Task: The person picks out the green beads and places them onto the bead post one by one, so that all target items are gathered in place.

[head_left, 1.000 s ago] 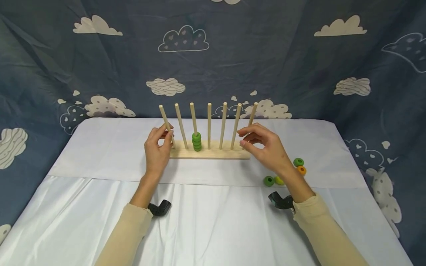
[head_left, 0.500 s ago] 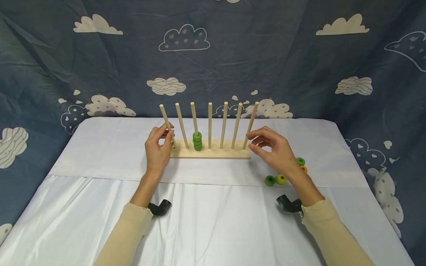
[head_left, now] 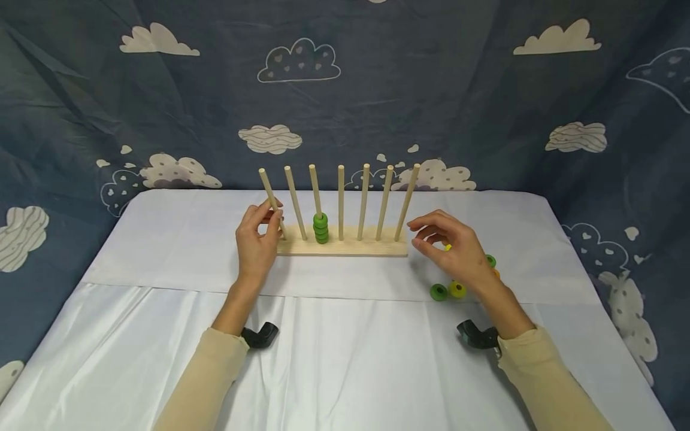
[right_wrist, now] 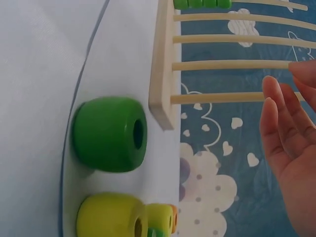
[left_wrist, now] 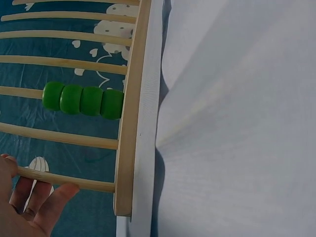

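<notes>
A wooden peg rack (head_left: 356, 248) with several upright pegs stands on the white cloth. On its third peg from the left sits a stack of several green beads (head_left: 320, 228), also large in the left wrist view. My left hand (head_left: 256, 246) pinches the leftmost peg (head_left: 268, 187) between thumb and fingers, low down near the base. Just right of the rack, my right hand (head_left: 454, 246) hovers with fingers loosely bent and nothing between them. Below it lie a loose green bead (head_left: 439, 292) and a yellow bead (head_left: 457, 290), hole sides showing.
More loose beads lie partly hidden behind my right hand and wrist, among them a green bead (head_left: 491, 261) and an orange one (right_wrist: 174, 219). Black wrist camera mounts stick out below both wrists. A dark cloud-patterned curtain (head_left: 345, 108) hangs behind the table.
My right hand has drawn away from the rightmost pegs, moving right and slightly down toward the loose beads. The left hand keeps its hold on the leftmost peg.
</notes>
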Motion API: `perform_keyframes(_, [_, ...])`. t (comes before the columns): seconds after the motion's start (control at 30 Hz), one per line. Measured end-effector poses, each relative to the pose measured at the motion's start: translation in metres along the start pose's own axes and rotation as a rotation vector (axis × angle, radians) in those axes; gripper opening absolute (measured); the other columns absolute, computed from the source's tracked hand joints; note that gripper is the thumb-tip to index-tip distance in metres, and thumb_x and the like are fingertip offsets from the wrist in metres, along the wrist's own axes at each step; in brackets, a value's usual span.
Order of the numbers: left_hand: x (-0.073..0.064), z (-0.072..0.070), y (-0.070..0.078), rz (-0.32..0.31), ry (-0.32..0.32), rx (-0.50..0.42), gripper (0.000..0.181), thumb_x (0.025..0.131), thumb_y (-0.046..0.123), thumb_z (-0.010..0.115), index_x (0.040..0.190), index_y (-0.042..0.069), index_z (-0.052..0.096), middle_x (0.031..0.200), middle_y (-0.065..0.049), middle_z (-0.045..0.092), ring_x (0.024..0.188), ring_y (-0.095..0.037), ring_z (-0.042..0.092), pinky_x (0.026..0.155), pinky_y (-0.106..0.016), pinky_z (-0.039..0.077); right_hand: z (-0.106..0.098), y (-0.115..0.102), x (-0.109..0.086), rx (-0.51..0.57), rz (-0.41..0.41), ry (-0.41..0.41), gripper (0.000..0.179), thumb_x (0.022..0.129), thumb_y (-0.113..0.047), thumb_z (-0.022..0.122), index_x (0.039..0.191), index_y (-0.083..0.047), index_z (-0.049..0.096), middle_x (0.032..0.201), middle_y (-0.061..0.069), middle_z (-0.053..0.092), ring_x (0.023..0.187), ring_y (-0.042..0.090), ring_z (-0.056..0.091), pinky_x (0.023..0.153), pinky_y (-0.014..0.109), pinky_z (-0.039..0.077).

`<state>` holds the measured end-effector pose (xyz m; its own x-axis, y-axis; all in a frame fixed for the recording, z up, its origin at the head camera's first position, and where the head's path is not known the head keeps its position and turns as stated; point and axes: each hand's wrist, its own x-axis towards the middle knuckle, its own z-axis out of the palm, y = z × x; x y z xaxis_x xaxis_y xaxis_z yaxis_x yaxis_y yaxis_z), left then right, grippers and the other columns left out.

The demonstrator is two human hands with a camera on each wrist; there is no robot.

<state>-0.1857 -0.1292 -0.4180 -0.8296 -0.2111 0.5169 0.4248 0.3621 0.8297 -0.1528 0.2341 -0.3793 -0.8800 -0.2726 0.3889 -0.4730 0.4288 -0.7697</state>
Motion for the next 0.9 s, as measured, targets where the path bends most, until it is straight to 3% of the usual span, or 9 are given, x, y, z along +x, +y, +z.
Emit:
perform_keyframes(0.2, [0.001, 0.000, -0.001, -0.002, 0.006, -0.002, 0.017, 0.101, 0.005, 0.067, 0.116, 0.004, 0.076, 0.094, -0.020, 0.063, 0.087, -0.010, 0.064, 0.062, -0.017, 0.065, -0.003, 0.002, -0.003, -0.050, 0.003, 0.007, 0.029, 0.089, 0.003, 0.078, 0.116, -0.006, 0.074, 0.109, 0.013, 0.070, 0.090, 0.001, 0.066, 0.078, 0.010, 0.060])
perform_keyframes(0.47, [0.000, -0.001, 0.002, -0.018, -0.003, -0.004, 0.017, 0.100, 0.007, 0.068, 0.116, 0.005, 0.076, 0.094, -0.019, 0.063, 0.088, -0.009, 0.065, 0.063, -0.019, 0.066, -0.009, 0.003, -0.007, -0.114, 0.054, 0.004, 0.029, 0.091, -0.001, 0.078, 0.118, -0.009, 0.073, 0.111, 0.007, 0.070, 0.091, 0.002, 0.065, 0.080, 0.009, 0.059])
perform_keyframes(0.73, [0.001, 0.000, 0.001, -0.009, -0.003, -0.007, 0.018, 0.100, 0.007, 0.069, 0.116, 0.005, 0.076, 0.094, -0.019, 0.062, 0.088, -0.008, 0.065, 0.063, -0.025, 0.068, -0.014, 0.010, -0.014, -0.100, 0.079, -0.026, 0.030, 0.090, 0.003, 0.078, 0.117, -0.008, 0.074, 0.113, 0.012, 0.070, 0.090, 0.002, 0.065, 0.080, 0.012, 0.060])
perform_keyframes(0.9, [0.000, 0.000, 0.002, -0.012, 0.004, -0.003, 0.016, 0.100, 0.006, 0.069, 0.114, 0.004, 0.076, 0.094, -0.019, 0.062, 0.087, -0.008, 0.064, 0.063, -0.026, 0.068, -0.015, 0.014, -0.019, -0.148, 0.100, -0.052, 0.028, 0.091, 0.000, 0.078, 0.117, -0.010, 0.073, 0.112, 0.012, 0.070, 0.091, 0.002, 0.065, 0.082, 0.012, 0.060])
